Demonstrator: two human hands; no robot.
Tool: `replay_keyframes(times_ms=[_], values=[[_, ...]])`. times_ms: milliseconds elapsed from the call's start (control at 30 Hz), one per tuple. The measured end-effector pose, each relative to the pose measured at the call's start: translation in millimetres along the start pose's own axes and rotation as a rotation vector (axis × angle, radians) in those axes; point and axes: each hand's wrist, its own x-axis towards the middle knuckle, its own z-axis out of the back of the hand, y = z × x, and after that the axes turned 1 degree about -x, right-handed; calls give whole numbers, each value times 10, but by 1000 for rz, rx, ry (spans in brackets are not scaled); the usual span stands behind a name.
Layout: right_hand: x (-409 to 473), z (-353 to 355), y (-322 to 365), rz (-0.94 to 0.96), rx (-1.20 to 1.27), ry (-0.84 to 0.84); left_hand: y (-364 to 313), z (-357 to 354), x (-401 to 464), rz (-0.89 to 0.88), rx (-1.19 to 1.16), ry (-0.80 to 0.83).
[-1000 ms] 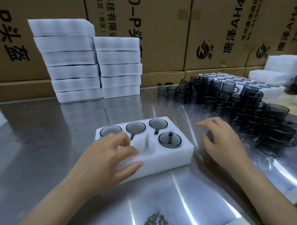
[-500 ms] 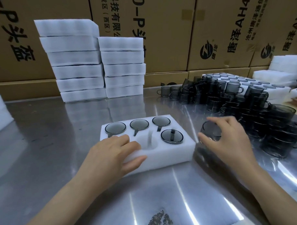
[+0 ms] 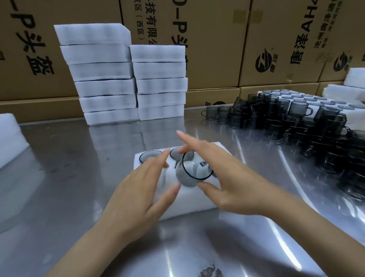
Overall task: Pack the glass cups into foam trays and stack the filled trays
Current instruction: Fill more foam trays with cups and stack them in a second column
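- The right hand [image 3: 230,178], which half a second ago was over at the heap of loose cups [image 3: 322,137] by the right edge of the tabletop [image 3: 55,184], has come in over the foam tray [image 3: 192,204] and now pinches a smoky glass cup [image 3: 191,173] between thumb and fingers, the index finger stretched forward.
- That cup is tilted, its dark rim turned toward the camera, above the near row of the tray; whether it touches the foam cannot be told.
- The left hand [image 3: 142,191] has lifted from its flat rest on the tray's near left corner; its fingers are straight and spread, and the thumb tip lies against the cup's lower side.
- Two packed cups [image 3: 149,157] show in the tray's far row; the rest is hidden behind the hands.
- The two stacks of foam trays [image 3: 123,78] stand unchanged at the far edge, in front of the cardboard boxes [image 3: 215,33].
- The tray itself sits where it did, in the middle of the tabletop.
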Motion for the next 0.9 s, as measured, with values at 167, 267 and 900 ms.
replay_keyframes(times_ms=[167, 267, 900], values=[[8, -76, -46, -81, 246, 49, -39, -15, 14, -66, 73, 53], [-20, -96, -90, -138, 314, -26, -84, -18, 15, -96, 132, 71], [-98, -183, -94, -276, 14, -283, -199, -40, 1, -13, 178, 3]])
